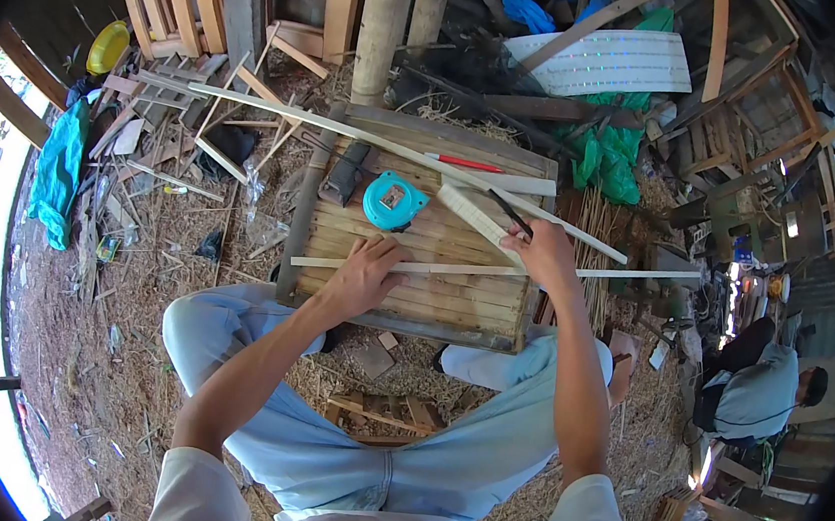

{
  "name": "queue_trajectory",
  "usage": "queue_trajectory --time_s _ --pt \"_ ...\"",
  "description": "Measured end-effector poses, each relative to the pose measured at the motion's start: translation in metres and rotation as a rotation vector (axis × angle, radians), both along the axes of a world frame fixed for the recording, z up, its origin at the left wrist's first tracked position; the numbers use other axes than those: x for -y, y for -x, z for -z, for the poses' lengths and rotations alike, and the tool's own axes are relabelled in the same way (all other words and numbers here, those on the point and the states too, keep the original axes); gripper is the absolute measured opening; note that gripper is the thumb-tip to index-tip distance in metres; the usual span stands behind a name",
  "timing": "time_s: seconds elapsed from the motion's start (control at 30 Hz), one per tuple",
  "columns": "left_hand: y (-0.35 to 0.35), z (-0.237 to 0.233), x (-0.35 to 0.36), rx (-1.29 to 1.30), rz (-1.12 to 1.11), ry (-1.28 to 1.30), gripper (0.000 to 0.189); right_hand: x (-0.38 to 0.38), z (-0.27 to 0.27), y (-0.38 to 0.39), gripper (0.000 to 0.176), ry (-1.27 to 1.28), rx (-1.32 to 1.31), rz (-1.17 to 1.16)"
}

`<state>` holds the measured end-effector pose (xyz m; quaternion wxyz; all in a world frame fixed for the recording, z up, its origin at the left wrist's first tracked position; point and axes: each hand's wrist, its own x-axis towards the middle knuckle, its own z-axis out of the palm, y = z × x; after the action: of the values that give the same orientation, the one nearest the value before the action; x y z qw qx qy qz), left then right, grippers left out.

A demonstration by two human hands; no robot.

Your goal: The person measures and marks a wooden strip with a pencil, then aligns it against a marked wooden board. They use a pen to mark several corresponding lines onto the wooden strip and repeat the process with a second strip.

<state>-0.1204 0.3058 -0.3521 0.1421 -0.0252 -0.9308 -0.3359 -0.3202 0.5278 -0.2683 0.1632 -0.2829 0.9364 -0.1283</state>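
My left hand (366,274) is closed over a thin wooden strip (477,270), its fingers pressing the strip onto a low slatted table (333,298). Between the fingers of my right hand (546,256) is a slim black pen (509,210), pointing up and left above the strip. Beside that hand lies a pale flat wooden piece (472,216). A turquoise tape measure (395,201) sits just beyond my left hand. Across the tabletop's far side runs a longer wooden strip (388,145), with a red pencil (464,163) next to it.
A dark block-like object (346,171) rests on the table's left. Wood offcuts (168,86) and shavings cover the ground. Green plastic (610,164) lies beyond the table, near a white perforated sheet (607,63). Another person (761,394) sits at the right.
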Motion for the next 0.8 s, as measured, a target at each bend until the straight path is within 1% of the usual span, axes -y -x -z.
queue_trajectory --time_s 0.07,0.13,0.2,0.23,0.3,0.33,0.43,0.47,0.57,0.6,0.67,0.7,0.77,0.8 --pt "0.001 0.001 0.003 -0.015 0.007 0.039 0.038 0.004 0.020 0.001 0.030 0.158 -0.276 0.056" --pt "0.002 -0.006 0.003 -0.017 -0.065 0.085 0.033 0.013 0.019 -0.007 0.029 0.169 -0.270 0.086" --pt "0.004 -0.012 0.007 -0.010 -0.093 0.098 0.031 0.015 0.018 -0.014 0.024 0.360 -0.266 0.033" --pt "0.005 -0.014 0.008 -0.007 -0.115 0.107 0.029 0.016 0.018 -0.017 0.024 0.360 -0.259 0.037" --pt "0.003 -0.016 0.007 0.009 -0.116 0.093 0.027 0.014 0.017 -0.023 0.021 0.362 -0.111 -0.054" --pt "0.002 -0.017 0.007 0.018 -0.121 0.079 0.025 0.013 0.016 -0.026 0.021 0.361 -0.106 -0.046" --pt "-0.002 -0.024 0.013 0.077 -0.143 0.101 0.023 0.009 0.021 -0.034 0.021 0.377 -0.103 -0.150" --pt "-0.002 -0.026 0.014 0.082 -0.141 0.100 0.023 0.008 0.023 -0.037 0.021 0.375 -0.098 -0.147" --pt "-0.003 -0.033 0.022 0.111 -0.164 0.130 0.023 0.016 0.023 -0.048 0.020 0.580 -0.060 -0.149" --pt "-0.004 -0.035 0.024 0.136 -0.169 0.138 0.023 0.020 0.017 -0.049 0.020 0.582 -0.061 -0.151" --pt "-0.006 -0.035 0.029 0.159 -0.176 0.144 0.023 0.026 0.001 -0.051 0.018 0.559 0.165 0.021" --pt "-0.007 -0.034 0.031 0.158 -0.166 0.139 0.023 0.027 0.004 -0.049 0.018 0.560 0.161 0.019" --pt "-0.008 -0.034 0.032 0.152 -0.154 0.132 0.023 0.029 0.018 -0.045 0.015 0.553 0.027 -0.069" --pt "-0.010 -0.037 0.031 0.168 -0.157 0.137 0.023 0.029 0.027 -0.043 0.015 0.552 0.023 -0.070"
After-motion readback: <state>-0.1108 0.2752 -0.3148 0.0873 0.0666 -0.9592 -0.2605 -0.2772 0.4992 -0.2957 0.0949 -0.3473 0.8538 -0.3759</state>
